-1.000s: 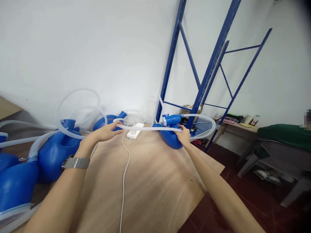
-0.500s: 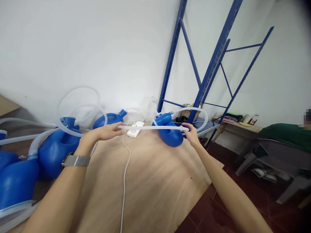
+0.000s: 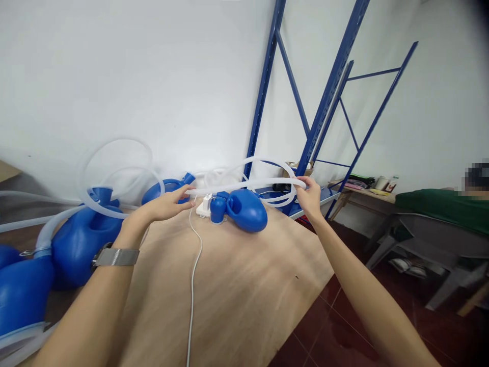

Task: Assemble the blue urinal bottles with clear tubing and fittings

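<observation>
A clear flexible tube (image 3: 248, 184) stretches between both hands above the far part of the wooden table (image 3: 237, 285). My left hand (image 3: 166, 205) pinches its left end, a metal watch on that wrist. My right hand (image 3: 309, 196) grips the tube where it loops back behind. The tube's loop leads to a blue bulb-shaped container (image 3: 244, 209) that lies on its side on the table just below the tube, its short neck pointing left.
Several more blue containers (image 3: 82, 237) with coiled clear tubes lie along the left by the white wall. A white power strip (image 3: 204, 206) and its cord (image 3: 192, 285) run down the table. Blue metal shelving (image 3: 317, 122) stands behind; another person sits at the far right.
The blue container has swung left and tipped onto the table below the tube. My right hand has risen slightly, and the tube's loop has tightened behind it.
</observation>
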The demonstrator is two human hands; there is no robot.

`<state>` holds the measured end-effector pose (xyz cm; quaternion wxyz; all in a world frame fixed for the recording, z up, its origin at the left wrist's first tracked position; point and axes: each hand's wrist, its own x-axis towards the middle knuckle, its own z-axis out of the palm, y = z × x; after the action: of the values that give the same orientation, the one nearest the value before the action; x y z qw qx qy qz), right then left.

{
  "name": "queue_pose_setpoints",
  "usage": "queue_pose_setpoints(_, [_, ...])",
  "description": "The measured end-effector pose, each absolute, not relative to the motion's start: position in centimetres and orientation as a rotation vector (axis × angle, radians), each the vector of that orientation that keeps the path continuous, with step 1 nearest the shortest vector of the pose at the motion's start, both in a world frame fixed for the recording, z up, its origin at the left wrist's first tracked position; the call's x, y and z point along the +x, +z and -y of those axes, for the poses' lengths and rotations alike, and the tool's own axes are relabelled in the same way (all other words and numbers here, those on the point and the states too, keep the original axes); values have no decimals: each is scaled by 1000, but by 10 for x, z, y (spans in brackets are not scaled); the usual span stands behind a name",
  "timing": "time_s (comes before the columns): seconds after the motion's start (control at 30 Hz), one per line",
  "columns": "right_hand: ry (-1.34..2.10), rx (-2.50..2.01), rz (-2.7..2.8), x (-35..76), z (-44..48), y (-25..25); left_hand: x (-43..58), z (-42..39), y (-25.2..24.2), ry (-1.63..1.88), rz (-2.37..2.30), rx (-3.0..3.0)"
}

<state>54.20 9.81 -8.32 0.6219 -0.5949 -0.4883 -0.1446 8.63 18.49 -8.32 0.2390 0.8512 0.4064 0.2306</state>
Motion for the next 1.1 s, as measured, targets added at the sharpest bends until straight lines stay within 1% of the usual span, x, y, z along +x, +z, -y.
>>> queue_pose_setpoints(0.1, [-414,-1358,1115,542,-94,-74,84,-184,-82,644,-1139,2337])
queue_pose_setpoints(0.27, [-312,-1562,1211,548,-82,-54,85,-181,-76,795,-1116,2393])
queue_pose_setpoints(0.37, [-462,-1636,1247,550,-73,-40,87,-178,-74,881,-1122,2394])
queue_pose_setpoints(0.53, [-525,-1421,1234,543,-63,-13,91,-178,-75,890,-1115,2422])
queue_pose_setpoints(0.73, [-725,-1266,1238,512,-45,17,91,-180,-74,960,-1179,2416])
queue_pose_setpoints(0.93, [-783,-1158,1388,476,-13,29,89,-170,-63,1177,-1400,2156])
queue_pose_setpoints(1.1, [-758,-1053,1599,438,18,40,87,-168,-56,1331,-1405,1842])
